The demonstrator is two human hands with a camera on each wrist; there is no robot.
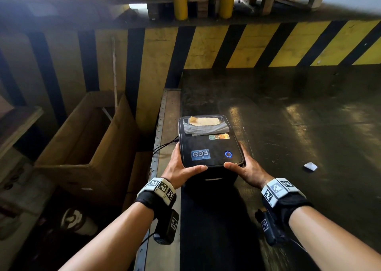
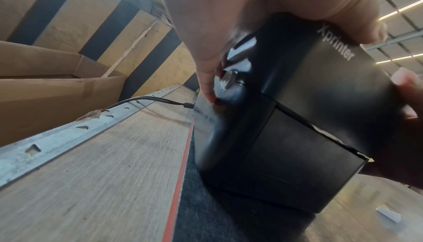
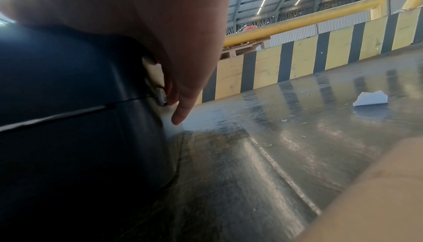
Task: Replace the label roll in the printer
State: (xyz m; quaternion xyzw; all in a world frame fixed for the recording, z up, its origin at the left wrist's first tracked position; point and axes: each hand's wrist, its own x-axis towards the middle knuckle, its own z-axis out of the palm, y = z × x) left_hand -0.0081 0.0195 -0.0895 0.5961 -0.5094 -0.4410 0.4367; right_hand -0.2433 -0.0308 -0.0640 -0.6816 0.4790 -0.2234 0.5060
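The printer (image 1: 210, 141), a black box with its lid down, sits on the dark surface (image 1: 299, 126) and is held from both sides. The left hand (image 1: 179, 167) clasps the printer's left flank, thumb laid along the near edge of the lid and fingers (image 2: 207, 81) reaching down the side wall next to a round silver button (image 2: 227, 80). The right hand (image 1: 248, 168) mirrors it on the printer's right flank, thumb on the lid's near edge, fingers (image 3: 183, 104) curled down over the side by a small latch (image 3: 162, 99). On the printer's lid are a blue-lit ring (image 1: 228, 154), a sticker (image 1: 200, 154) and taped paper (image 1: 204, 121) at the far end. A cable (image 2: 146, 100) runs out from the printer's left side, over a wooden strip (image 2: 114, 164) with a metal edge. Further left of the printer stands an open cardboard box (image 1: 86, 147). To the printer's right, well apart, a white paper scrap (image 1: 310, 166) lies on the surface. Behind the printer rises a yellow-and-black striped wall (image 1: 247, 45).
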